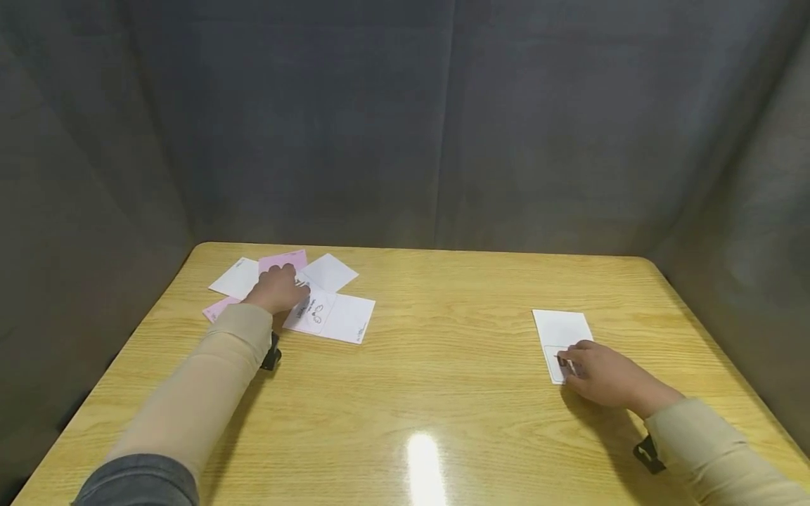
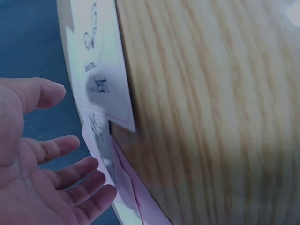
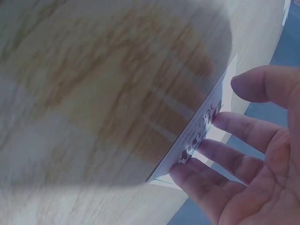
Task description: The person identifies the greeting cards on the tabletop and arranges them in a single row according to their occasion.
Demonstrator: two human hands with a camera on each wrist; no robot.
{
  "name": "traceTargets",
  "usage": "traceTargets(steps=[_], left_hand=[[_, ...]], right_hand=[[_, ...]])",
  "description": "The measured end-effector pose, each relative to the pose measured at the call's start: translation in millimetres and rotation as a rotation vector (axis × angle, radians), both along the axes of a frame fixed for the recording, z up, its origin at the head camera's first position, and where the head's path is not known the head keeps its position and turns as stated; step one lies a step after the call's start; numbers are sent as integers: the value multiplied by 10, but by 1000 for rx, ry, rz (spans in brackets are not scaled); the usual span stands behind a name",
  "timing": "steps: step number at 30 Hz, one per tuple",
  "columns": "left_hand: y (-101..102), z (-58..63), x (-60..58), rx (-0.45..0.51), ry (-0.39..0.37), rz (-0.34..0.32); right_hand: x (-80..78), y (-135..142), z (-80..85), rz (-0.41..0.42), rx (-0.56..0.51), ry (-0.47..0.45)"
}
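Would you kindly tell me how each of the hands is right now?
Left hand: open, over the spread cards.
Right hand: open, over the lone white card.

We see smooth paper cards [image 1: 348, 318] on the glossy wood-grained worktop [image 1: 443, 337], and matt cloth curtain [image 1: 316, 126] behind it.

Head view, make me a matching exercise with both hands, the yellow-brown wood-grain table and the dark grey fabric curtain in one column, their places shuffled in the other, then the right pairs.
Things
1. Dark grey fabric curtain
2. Person's left hand
3. Yellow-brown wood-grain table
4. Person's right hand

Places
A. At the overlapping pink and white paper cards
B. At the single white rectangular paper card
C. Beyond the table's far edge
D. Beneath all the cards

Right pairs: 1-C, 2-A, 3-D, 4-B
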State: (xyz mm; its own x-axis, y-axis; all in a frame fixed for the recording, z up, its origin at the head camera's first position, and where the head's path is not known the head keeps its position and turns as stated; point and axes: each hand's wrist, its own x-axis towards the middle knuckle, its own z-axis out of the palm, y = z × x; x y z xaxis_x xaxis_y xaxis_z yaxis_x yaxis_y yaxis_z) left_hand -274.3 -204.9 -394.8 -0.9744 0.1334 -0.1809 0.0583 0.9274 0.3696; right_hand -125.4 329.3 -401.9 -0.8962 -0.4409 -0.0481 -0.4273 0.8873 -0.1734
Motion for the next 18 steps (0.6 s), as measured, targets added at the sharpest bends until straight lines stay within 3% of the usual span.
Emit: traceTargets(steps=[6,18], left_hand=[[41,-41,-42,-19,-16,83],[78,-21,-11,-33,-34,80]], right_hand=[[3,2,-10,-1,-2,-2],[33,-7,-20,-26,-4,-28]])
